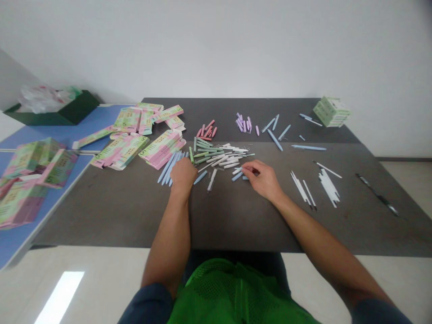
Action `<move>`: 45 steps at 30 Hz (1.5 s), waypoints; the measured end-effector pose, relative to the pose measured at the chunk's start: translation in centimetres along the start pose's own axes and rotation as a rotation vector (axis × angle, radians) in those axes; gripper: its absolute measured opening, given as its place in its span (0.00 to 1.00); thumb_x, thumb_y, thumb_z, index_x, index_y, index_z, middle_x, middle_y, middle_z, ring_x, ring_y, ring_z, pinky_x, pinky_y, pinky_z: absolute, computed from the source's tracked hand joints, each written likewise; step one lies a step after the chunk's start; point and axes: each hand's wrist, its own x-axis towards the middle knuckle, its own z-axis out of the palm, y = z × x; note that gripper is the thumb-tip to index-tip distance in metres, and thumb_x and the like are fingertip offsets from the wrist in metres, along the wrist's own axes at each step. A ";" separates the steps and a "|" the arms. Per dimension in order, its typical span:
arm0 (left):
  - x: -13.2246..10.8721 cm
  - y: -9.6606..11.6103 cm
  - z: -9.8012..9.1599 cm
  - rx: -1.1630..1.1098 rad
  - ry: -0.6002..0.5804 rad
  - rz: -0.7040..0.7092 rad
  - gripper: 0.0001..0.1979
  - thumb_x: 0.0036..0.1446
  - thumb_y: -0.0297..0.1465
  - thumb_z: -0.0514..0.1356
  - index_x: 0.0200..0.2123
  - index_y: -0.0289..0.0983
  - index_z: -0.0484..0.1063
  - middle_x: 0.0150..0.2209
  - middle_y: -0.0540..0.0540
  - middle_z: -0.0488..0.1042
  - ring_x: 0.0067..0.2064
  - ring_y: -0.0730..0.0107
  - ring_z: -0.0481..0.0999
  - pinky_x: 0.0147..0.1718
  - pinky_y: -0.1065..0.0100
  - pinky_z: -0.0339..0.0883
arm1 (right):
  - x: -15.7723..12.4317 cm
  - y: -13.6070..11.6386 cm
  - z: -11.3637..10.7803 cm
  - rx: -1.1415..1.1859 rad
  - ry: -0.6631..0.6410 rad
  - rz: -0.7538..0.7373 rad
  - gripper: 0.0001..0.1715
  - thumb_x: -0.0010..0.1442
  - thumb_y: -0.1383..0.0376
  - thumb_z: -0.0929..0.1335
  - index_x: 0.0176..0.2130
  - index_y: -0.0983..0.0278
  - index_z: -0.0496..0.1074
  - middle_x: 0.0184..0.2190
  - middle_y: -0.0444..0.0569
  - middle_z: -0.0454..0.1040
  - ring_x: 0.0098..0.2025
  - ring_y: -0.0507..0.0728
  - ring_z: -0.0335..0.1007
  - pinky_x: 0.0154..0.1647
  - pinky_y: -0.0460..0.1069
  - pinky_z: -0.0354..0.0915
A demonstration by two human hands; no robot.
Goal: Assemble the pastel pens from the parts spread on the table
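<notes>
A loose pile of pens and pen parts, green, white and grey, lies in the middle of the dark table. My left hand rests closed at the pile's left edge, beside a row of blue pen barrels; whatever it holds is hidden. My right hand lies on the table to the right of the pile, its fingers pinched on a small blue pen piece. White refills and more of them lie further right.
Flat pastel packs are stacked at the back left, with more on a blue side table. Pink caps, purple caps and blue barrels lie behind. A box stands at the back right, a black pen near the right edge.
</notes>
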 end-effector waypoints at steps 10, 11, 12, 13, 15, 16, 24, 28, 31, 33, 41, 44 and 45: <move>-2.1 4.0 0.6 -0.594 -0.043 0.553 0.09 0.56 0.25 0.57 0.39 0.37 0.74 0.36 0.44 0.79 0.36 0.65 0.78 0.39 0.66 0.70 | 0.0 -1.1 -0.4 0.054 0.078 -0.047 0.09 0.65 0.60 0.68 0.40 0.60 0.77 0.37 0.48 0.76 0.37 0.55 0.70 0.40 0.50 0.67; -2.6 4.7 0.8 -0.709 -0.110 0.573 0.09 0.57 0.26 0.56 0.41 0.37 0.73 0.35 0.45 0.78 0.33 0.68 0.77 0.35 0.67 0.70 | -0.1 -1.1 -0.5 0.067 0.083 -0.043 0.09 0.65 0.59 0.68 0.41 0.60 0.77 0.37 0.48 0.76 0.37 0.55 0.70 0.40 0.50 0.67; -3.2 5.2 1.0 -0.818 -0.179 0.586 0.09 0.58 0.27 0.56 0.42 0.37 0.72 0.33 0.47 0.77 0.30 0.70 0.76 0.32 0.68 0.69 | -0.1 -1.1 -0.5 0.080 0.084 -0.040 0.10 0.65 0.59 0.68 0.42 0.59 0.77 0.36 0.47 0.76 0.36 0.55 0.70 0.40 0.50 0.67; -3.7 5.7 1.1 -0.907 -0.250 0.605 0.09 0.59 0.28 0.56 0.43 0.37 0.71 0.31 0.48 0.76 0.28 0.71 0.75 0.30 0.69 0.69 | -0.2 -1.1 -0.5 0.091 0.086 -0.037 0.10 0.66 0.59 0.67 0.43 0.59 0.77 0.36 0.47 0.76 0.35 0.55 0.70 0.40 0.50 0.67; -4.6 6.4 1.2 -1.062 -0.290 0.626 0.09 0.57 0.28 0.58 0.43 0.37 0.71 0.30 0.50 0.74 0.28 0.73 0.74 0.29 0.71 0.68 | -0.3 -1.1 -0.5 0.102 0.094 -0.038 0.10 0.66 0.58 0.67 0.43 0.59 0.77 0.34 0.46 0.76 0.34 0.54 0.70 0.39 0.50 0.67; -4.9 6.7 1.1 -1.123 -0.293 0.642 0.09 0.56 0.28 0.59 0.42 0.37 0.71 0.30 0.50 0.73 0.29 0.74 0.73 0.29 0.72 0.67 | -0.3 -1.1 -0.5 0.099 0.098 -0.043 0.10 0.66 0.58 0.67 0.43 0.59 0.77 0.34 0.46 0.75 0.34 0.54 0.69 0.39 0.50 0.67; -5.2 6.9 0.3 -1.301 -0.223 0.626 0.09 0.54 0.28 0.62 0.40 0.37 0.69 0.33 0.50 0.72 0.33 0.75 0.73 0.33 0.72 0.68 | -0.3 -1.6 -0.8 0.051 0.161 -0.068 0.09 0.66 0.59 0.67 0.42 0.58 0.76 0.35 0.48 0.73 0.36 0.56 0.69 0.40 0.52 0.67; -5.3 6.9 0.4 -1.283 -0.207 0.638 0.10 0.54 0.28 0.62 0.40 0.37 0.70 0.34 0.49 0.72 0.35 0.73 0.74 0.36 0.71 0.69 | -0.3 -1.7 -0.9 0.059 0.138 -0.093 0.08 0.66 0.60 0.67 0.42 0.58 0.75 0.35 0.48 0.73 0.36 0.56 0.69 0.41 0.52 0.68; -5.4 6.9 0.7 -1.241 -0.187 0.641 0.11 0.54 0.28 0.62 0.42 0.37 0.71 0.35 0.48 0.73 0.37 0.72 0.74 0.38 0.70 0.69 | -0.4 -1.8 -0.8 0.038 0.131 -0.086 0.08 0.66 0.59 0.67 0.42 0.58 0.75 0.35 0.48 0.73 0.37 0.57 0.70 0.41 0.52 0.69; -5.4 7.0 0.7 -1.222 -0.170 0.642 0.11 0.54 0.28 0.62 0.42 0.37 0.71 0.35 0.48 0.74 0.37 0.72 0.74 0.38 0.71 0.68 | -0.4 -1.8 -0.8 0.029 0.130 -0.092 0.09 0.66 0.58 0.67 0.42 0.58 0.75 0.35 0.48 0.73 0.36 0.57 0.69 0.41 0.53 0.69; -5.6 7.1 0.5 -1.261 -0.159 0.641 0.10 0.55 0.29 0.62 0.41 0.37 0.70 0.34 0.49 0.73 0.35 0.73 0.74 0.36 0.71 0.68 | -0.4 -2.0 -0.9 0.023 0.133 -0.128 0.08 0.66 0.60 0.67 0.41 0.58 0.75 0.35 0.49 0.74 0.36 0.57 0.70 0.41 0.53 0.69; -5.7 7.2 0.4 -1.279 -0.169 0.628 0.09 0.56 0.29 0.62 0.41 0.37 0.69 0.32 0.50 0.73 0.32 0.74 0.74 0.34 0.71 0.68 | -0.4 -2.0 -0.9 0.011 0.130 -0.124 0.08 0.66 0.61 0.67 0.42 0.58 0.75 0.35 0.49 0.74 0.36 0.57 0.70 0.40 0.52 0.69; -5.7 7.2 0.4 -1.280 -0.169 0.622 0.09 0.56 0.30 0.62 0.41 0.37 0.69 0.32 0.50 0.73 0.32 0.74 0.73 0.34 0.71 0.68 | -0.4 -2.0 -0.9 0.008 0.131 -0.127 0.08 0.66 0.61 0.67 0.42 0.58 0.75 0.35 0.49 0.74 0.36 0.57 0.70 0.40 0.52 0.69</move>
